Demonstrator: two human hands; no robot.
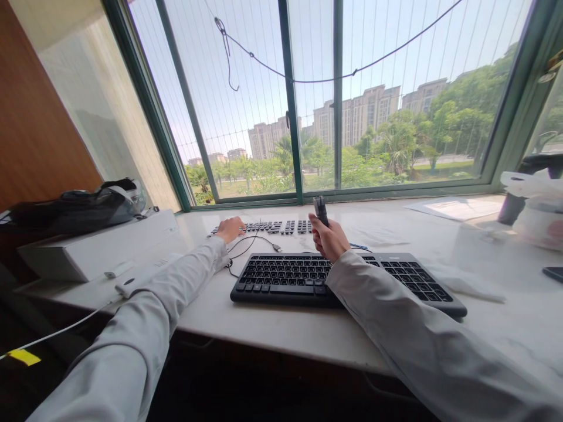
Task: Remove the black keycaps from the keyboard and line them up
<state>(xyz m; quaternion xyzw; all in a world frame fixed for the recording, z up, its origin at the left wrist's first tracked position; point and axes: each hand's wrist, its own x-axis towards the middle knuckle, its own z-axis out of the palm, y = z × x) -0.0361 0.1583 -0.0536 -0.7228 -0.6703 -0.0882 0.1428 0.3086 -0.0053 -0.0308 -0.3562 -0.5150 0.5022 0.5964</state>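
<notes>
A black keyboard [396, 275] lies on the white counter [281, 328] in front of me. Behind it, rows of loose black keycaps [281, 227] are laid out near the window. My left hand [229, 228] rests with curled fingers at the left end of those keycaps; whether it holds one is hidden. My right hand [329, 237] is raised above the keyboard's upper edge, fingers wrapped round a small dark tool [320, 210] that sticks upward. A thin cable [250, 243] curls between the keycaps and the keyboard.
A white box [97, 249] with a black bag [70, 211] on top stands at the left. White plastic bags [534, 208] and a sheet of paper [457, 208] sit at the right. A phone edge [554, 272] shows far right. Windows line the back.
</notes>
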